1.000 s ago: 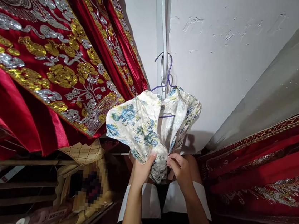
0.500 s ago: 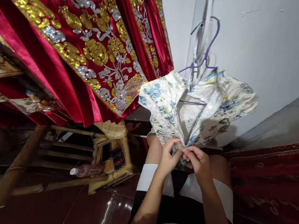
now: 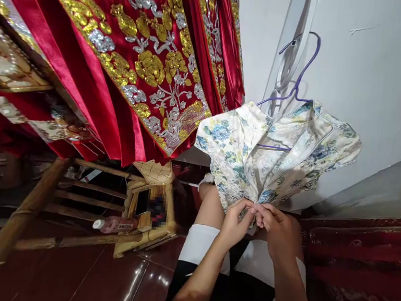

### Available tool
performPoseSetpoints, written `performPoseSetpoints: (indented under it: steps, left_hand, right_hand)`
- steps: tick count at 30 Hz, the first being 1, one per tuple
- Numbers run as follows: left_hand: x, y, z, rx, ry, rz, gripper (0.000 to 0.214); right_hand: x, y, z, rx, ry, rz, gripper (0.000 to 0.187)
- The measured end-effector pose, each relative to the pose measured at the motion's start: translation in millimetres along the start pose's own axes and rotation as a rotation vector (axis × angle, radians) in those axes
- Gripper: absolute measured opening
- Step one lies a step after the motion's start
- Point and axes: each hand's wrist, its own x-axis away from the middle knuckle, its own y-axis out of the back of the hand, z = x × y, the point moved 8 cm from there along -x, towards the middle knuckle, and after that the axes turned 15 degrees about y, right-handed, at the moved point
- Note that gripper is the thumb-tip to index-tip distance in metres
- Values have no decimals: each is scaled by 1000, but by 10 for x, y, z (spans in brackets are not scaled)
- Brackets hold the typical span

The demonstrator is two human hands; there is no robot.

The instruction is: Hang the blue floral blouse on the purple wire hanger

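A white garment with blue flowers (image 3: pixel 234 157) hangs from a purple hanger (image 3: pixel 296 86), its neck falling open in a deep V above my hands. At the bottom of that V, my left hand (image 3: pixel 238 221) pinches one front edge. Fingertip to fingertip with it, my right hand (image 3: pixel 274 224) is closed on the other edge. My fingers cover whatever fastening may be there. The garment's lower part hangs between my knees, mostly behind my hands.
The hanger hooks on a white strap (image 3: pixel 293 59) along the pale wall. Left of it drapes a red cloth (image 3: pixel 126 135) with gold and silver sequins. Below stand a bamboo chair (image 3: pixel 30 208) and a pink bottle (image 3: pixel 119 226). Dark red furniture (image 3: pixel 365 256) is at right.
The view has shifted, so the garment and hanger appear farther right and slightly lower. Both hands stay pinched together at the garment's front; the right wrist has turned a little.
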Motion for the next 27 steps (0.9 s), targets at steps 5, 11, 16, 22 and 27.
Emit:
performPoseSetpoints:
  steps: [5,11,16,22,27]
  left_hand:
    - [-18,52,1,-28,-46,8,27]
    - [-68,68,83,-97,-16,42,30]
    - [-12,-4,40,-137,-62,57,29]
    - [123,-109,16,-188,-115,74,27]
    - [128,-96,24,-231,-101,129,27]
  right_hand:
    - [-169,-106,215,-45,-4,7,33]
    - [-449,-149,597,-98,63,76,39]
    - [-749,-245,1001,-119,198,42,35]
    - [-1083,-421,1489,-277,317,44,32]
    - [-1101,-421,1747,-234,405,57,29]
